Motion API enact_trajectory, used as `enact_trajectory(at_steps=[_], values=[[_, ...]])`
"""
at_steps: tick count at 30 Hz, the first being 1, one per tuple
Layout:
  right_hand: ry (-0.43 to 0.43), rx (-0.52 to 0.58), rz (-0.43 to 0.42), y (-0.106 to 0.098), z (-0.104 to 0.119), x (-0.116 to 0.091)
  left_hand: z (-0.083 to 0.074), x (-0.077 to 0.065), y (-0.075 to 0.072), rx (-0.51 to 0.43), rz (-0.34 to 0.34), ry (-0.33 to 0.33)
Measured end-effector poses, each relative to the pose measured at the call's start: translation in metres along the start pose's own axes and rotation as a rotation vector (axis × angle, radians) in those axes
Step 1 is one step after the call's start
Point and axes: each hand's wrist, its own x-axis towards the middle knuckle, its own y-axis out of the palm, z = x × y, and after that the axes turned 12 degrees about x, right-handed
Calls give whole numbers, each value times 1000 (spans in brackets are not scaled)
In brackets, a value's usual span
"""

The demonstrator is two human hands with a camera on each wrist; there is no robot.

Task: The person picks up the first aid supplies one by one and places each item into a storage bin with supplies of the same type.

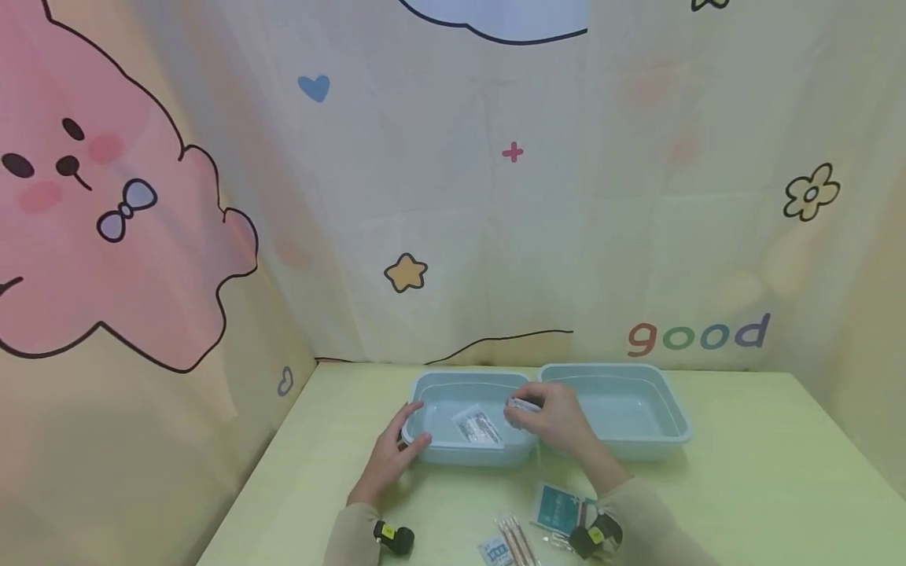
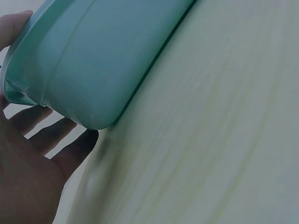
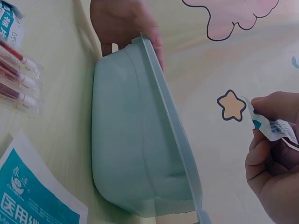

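My left hand [image 1: 388, 464] holds the left end of a light blue plastic basin [image 1: 460, 446], thumb and fingers at its rim. In the left wrist view other fingers lie along the outside of the basin's wall [image 2: 103, 60]. Above the right end of this basin, my right hand [image 1: 564, 422] pinches a small white packet [image 3: 274, 129] with blue-green print between thumb and fingers. Part of that packet is hidden by the fingers. A clear and white packet [image 1: 477, 425] with printing lies on the basin's floor.
A second light blue basin [image 1: 668, 440] stands close on the right. Nearer me on the table lie a green-and-white medical packet [image 1: 557, 508], wrapped brown-stemmed swabs [image 1: 518, 541], a small blue-and-white packet [image 1: 497, 552] and a clear wrapped item [image 1: 557, 541]. A printed curtain [image 1: 488, 236] hangs behind.
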Motion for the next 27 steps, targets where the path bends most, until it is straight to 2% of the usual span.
enact_trajectory(at_steps=[2,3,14,27], values=[[13,3,0,2,-1,0,0,-1,0,-2,0,-2],[14,3,-2,3,-2,0,5,0,3,0,-9,1],[32,-6,-12,10,-5,2,3,1,1,6,-3,18],[47,-8,-22,14,-8,2,4,0,2,6,-8,-10]])
